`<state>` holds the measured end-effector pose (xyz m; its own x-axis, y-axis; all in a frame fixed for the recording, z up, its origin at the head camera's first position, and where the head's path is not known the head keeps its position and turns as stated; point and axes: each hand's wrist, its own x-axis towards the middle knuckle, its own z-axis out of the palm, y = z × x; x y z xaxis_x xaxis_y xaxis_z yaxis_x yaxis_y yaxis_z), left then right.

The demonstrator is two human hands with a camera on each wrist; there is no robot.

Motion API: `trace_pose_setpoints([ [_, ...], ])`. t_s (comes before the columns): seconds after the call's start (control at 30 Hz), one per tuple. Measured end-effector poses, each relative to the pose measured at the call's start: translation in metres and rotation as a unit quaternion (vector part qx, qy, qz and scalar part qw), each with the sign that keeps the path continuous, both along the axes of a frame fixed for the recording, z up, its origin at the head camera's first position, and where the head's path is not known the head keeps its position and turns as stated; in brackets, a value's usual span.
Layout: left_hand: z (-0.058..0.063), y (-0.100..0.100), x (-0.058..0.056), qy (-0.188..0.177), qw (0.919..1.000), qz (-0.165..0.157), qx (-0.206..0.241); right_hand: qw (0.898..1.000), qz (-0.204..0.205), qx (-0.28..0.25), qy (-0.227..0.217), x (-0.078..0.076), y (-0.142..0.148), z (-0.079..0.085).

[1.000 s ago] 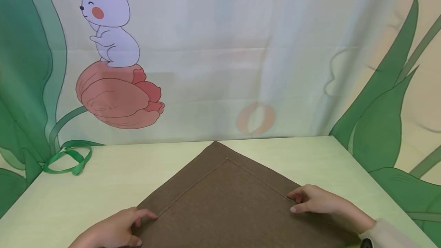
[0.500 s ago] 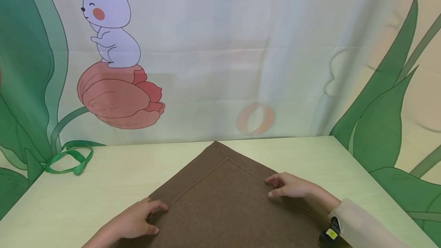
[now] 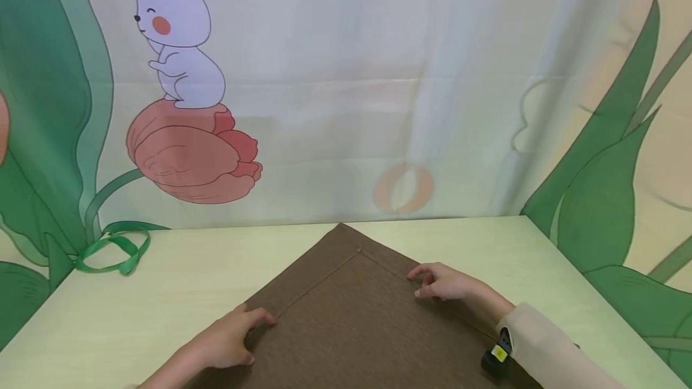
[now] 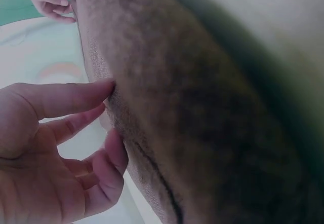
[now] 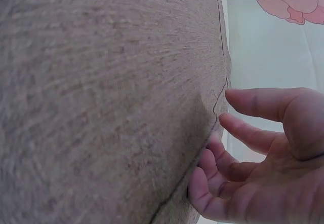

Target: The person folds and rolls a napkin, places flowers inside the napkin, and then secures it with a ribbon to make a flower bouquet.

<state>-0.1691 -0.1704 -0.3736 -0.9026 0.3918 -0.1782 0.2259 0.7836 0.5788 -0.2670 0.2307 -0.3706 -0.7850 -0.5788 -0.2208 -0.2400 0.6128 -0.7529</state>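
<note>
a brown cloth (image 3: 346, 323) that could easily rumple
it lies on the pale table (image 3: 162, 293), one corner pointing away from the person; the left hand (image 3: 229, 338) touches its left border, the right hand (image 3: 443, 282) its right, each with thumb and fingers apart, pinching nothing i can see. if they pressed unevenly or slid inward, i'd guess the fabric would bunch along the stitched seam (image 3: 319, 284).
</note>
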Motion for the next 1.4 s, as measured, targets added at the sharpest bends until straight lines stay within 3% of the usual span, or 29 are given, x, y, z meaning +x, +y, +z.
trace_pose_setpoints([
  [0.53, -0.002, -0.007, -0.007, -0.003, 0.9962, -0.083, 0.026, 0.998, 0.038, 0.009, 0.052, -0.009, -0.018, -0.002],
  [0.87, -0.005, -0.016, -0.007, -0.013, 0.9957, -0.084, 0.037, 0.997, 0.053, 0.002, 0.064, -0.016, -0.021, -0.008],
  [1.27, -0.004, -0.025, -0.005, -0.018, 0.9927, -0.102, 0.062, 0.998, 0.046, -0.004, 0.046, -0.021, -0.02, -0.01],
  [1.4, -0.003, -0.025, -0.006, -0.034, 0.9918, -0.102, 0.07, 0.997, 0.058, -0.011, 0.043, -0.02, -0.021, -0.007],
])
